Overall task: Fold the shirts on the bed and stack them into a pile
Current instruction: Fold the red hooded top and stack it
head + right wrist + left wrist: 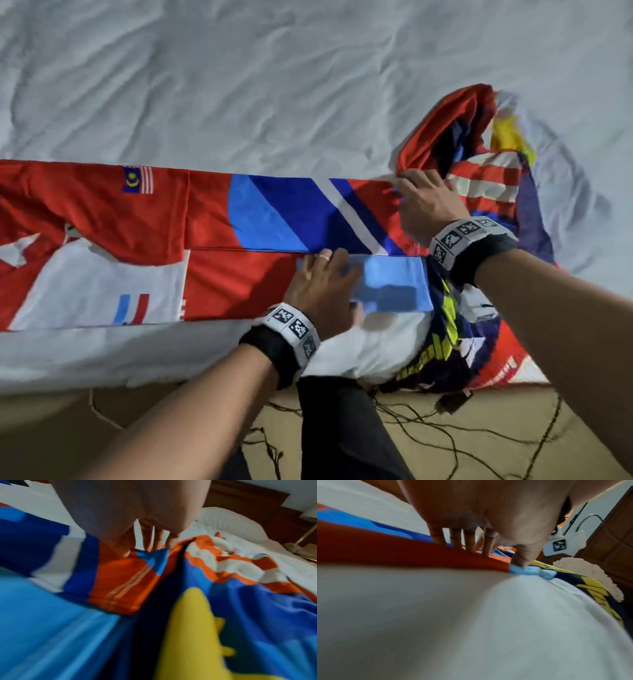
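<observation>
Lying long and narrow across the near edge of the bed (308, 85), the red shirt (219, 274) has both sides already turned in to a seam along its middle; the end with the light blue band (394, 284) is the one under your hands. Judged from the way it drapes and wrinkles, the cloth is thin, light and limp, and looks smooth enough to slide on itself. It will not hold a crease unaided, so pin each fold flat before letting go. Best hold: the two corners of the short end, pinched through all layers, so the turned-in sides do not fall open.

Left hand (322, 291): palm down on the blue band, fingers (471, 543) straight and spread, tips on the middle seam, thumb pressing the band's edge. It presses and grips nothing.

Right hand (424, 205): at the far corner of the same end, fingers (160, 539) pointing down onto the hem. Pinching or only pressing: you cannot tell, since the fingertips are hidden in the head view and blurred in the wrist view.

Touching that end to the right lies a loose heap of other shirts (479, 178), red, navy and yellow, not yet folded. Keep them from snagging the fold.
</observation>
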`<state>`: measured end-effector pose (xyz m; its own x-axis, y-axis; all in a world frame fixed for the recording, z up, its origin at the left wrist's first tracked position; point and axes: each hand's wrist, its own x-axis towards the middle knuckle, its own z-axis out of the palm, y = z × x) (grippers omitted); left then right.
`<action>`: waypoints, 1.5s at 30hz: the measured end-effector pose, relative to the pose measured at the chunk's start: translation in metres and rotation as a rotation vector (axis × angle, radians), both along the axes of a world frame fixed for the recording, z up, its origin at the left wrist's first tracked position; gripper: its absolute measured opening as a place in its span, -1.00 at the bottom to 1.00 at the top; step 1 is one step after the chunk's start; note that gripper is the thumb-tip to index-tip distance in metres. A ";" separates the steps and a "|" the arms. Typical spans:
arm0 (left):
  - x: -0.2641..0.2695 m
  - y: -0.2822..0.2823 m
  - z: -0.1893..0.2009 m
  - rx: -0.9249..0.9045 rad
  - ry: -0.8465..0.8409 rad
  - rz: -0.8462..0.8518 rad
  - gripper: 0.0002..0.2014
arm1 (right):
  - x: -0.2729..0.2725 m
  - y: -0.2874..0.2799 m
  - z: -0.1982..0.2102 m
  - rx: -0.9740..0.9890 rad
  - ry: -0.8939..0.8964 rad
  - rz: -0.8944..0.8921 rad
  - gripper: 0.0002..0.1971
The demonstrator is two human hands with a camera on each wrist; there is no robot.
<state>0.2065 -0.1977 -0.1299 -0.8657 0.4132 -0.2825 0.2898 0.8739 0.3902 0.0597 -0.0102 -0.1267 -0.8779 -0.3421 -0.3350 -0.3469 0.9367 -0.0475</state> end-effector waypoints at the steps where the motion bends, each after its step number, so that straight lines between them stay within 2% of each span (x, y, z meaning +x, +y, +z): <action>1: 0.001 0.016 -0.001 0.009 -0.013 -0.027 -0.47 | -0.006 0.010 -0.001 0.015 -0.005 0.012 -0.64; 3: 0.002 0.043 -0.003 0.002 -0.023 -0.082 -0.45 | -0.016 0.018 -0.003 0.039 -0.003 0.046 -0.70; 6: 0.001 0.069 -0.002 0.019 -0.026 -0.096 -0.53 | -0.024 0.018 -0.004 0.074 0.016 0.075 -0.70; 9: -0.003 0.087 -0.002 0.054 -0.013 -0.081 -0.67 | -0.032 0.020 -0.002 0.081 -0.022 0.083 -0.70; 14: -0.007 0.098 -0.005 0.097 0.040 -0.122 -0.98 | -0.037 0.022 0.003 -0.067 -0.040 0.131 -0.76; 16: -0.006 0.097 -0.006 0.117 0.050 -0.118 -0.88 | -0.036 0.021 0.006 -0.133 -0.029 0.135 -0.78; 20: -0.007 0.086 0.002 0.231 0.090 0.018 -0.78 | -0.038 0.011 0.021 -0.160 0.000 0.108 -0.86; 23: -0.005 0.072 0.015 0.345 0.125 0.135 -0.85 | -0.039 -0.001 0.034 -0.132 -0.042 0.095 -0.84; 25: -0.001 0.059 0.025 0.440 0.138 0.274 -0.88 | -0.040 -0.014 0.046 -0.138 -0.075 0.048 -0.83; 28: 0.005 0.029 0.041 0.546 0.177 0.462 -0.87 | -0.046 -0.045 0.068 -0.182 -0.150 -0.055 -0.90; 31: 0.014 -0.012 0.054 0.600 0.244 0.611 -0.85 | -0.052 -0.089 0.089 -0.313 -0.289 -0.124 -0.81; 35: 0.033 -0.090 0.066 0.684 0.226 0.844 -0.86 | -0.046 -0.176 0.103 -0.453 -0.409 -0.114 -0.77; 39: 0.065 -0.182 0.069 0.718 0.171 1.050 -0.88 | -0.027 -0.282 0.096 -0.567 -0.487 -0.069 -0.75; 41: 0.082 -0.228 0.066 0.719 0.156 1.145 -0.89 | -0.017 -0.334 0.088 -0.645 -0.555 -0.129 -0.74; 45: 0.115 -0.312 0.051 0.556 0.227 1.169 -0.83 | 0.006 -0.434 0.067 -0.732 -0.663 -0.238 -0.86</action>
<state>0.3214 -0.5097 -0.0785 -0.7951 -0.5944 -0.1202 -0.4167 0.3915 0.8204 0.0654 -0.4439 -0.0595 -0.6635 -0.4992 -0.5573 0.1493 0.6415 -0.7524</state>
